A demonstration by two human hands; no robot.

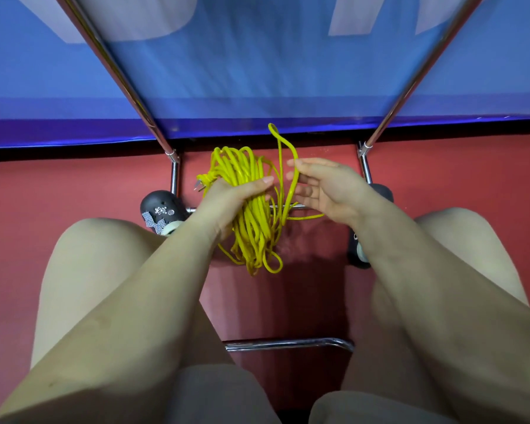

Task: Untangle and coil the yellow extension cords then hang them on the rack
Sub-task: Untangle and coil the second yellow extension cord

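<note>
The person sits with bare knees apart over a red floor (74, 185), and between the thighs a chrome bar (288, 344) crosses just below the yellow cord bundle (251, 228). That bundle is the thing to watch: a loose hank of many loops hanging above the floor, held out between the knees. The left hand (227, 203) grips it round the middle, fingers curled over the strands, with the plug (200, 184) poking out to the left of the bundle, by the knuckles. To the right of the bundle the right hand (325, 191) is spread, fingers fairly straight, palm turned toward the cord; a single long loop (291, 166) rises past its fingertips, touching them, and I cannot tell whether the thumb pinches it. Left of the bundle and farther off sits a black shoe (161, 209) with a checked bow. Beyond the bundle two slanting chrome rack legs (120, 75) rise against a blue banner (257, 71)
</note>
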